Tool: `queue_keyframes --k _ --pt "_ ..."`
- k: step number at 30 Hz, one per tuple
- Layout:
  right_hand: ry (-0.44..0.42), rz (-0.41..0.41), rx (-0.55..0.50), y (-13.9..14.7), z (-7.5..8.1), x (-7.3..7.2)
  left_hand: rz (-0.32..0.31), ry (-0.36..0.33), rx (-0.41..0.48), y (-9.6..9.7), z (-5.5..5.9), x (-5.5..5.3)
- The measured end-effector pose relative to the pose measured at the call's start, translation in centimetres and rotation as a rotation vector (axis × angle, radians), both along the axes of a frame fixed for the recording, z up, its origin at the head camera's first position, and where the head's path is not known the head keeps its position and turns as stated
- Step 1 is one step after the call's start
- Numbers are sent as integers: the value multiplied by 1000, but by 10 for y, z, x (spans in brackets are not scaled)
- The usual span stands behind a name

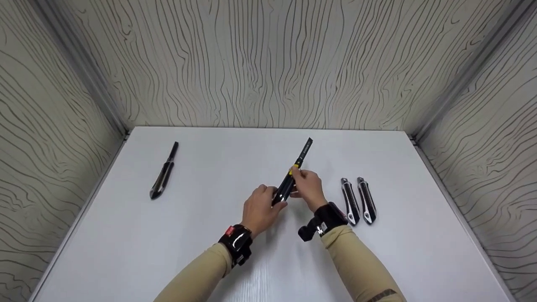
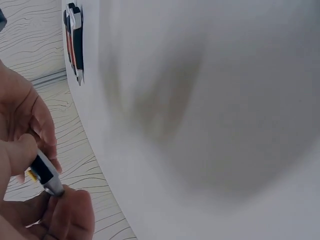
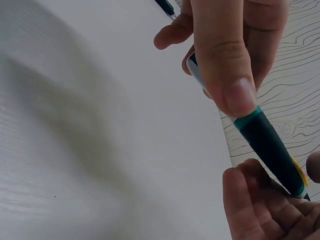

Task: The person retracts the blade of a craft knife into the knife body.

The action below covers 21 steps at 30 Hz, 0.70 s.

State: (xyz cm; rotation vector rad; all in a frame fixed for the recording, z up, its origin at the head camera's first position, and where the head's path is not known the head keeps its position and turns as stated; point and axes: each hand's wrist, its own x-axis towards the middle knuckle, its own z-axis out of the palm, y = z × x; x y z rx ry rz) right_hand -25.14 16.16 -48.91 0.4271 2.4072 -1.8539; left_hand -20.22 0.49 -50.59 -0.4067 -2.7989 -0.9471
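A dark utility knife with a yellow slider is held between both hands above the table, its long black blade extended toward the far right. The left hand grips the rear of the handle, its thumb lying along it. Nearer the blade, the right hand holds the front part with its thumb at the slider. In the right wrist view, the right fingers lie under the handle. The handle's silver end shows in the left wrist view.
Another utility knife with its dark blade out lies at the table's left. Two utility knives, one inner and one outer, lie side by side right of the hands. Wood-patterned walls enclose the white table.
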Motion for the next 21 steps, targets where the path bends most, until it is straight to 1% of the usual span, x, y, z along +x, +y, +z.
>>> queue_keyframes --k 4,7,10,16,18,21 --pt "-4 -20 -4 0 -1 1 2 -4 7 2 -3 3" --pt "-15 -23 -7 0 0 1 2 -4 14 3 -3 4" --pt "-27 -23 -10 1 0 2 3 -27 29 3 -3 3" --pt "-33 -24 -27 0 -4 1 2 -135 101 2 -3 1" --pt "-37 -20 -27 0 -5 0 -14 -176 122 1 -3 1" --pt "-45 -17 -5 1 -5 -1 -66 -228 159 -2 -3 1"
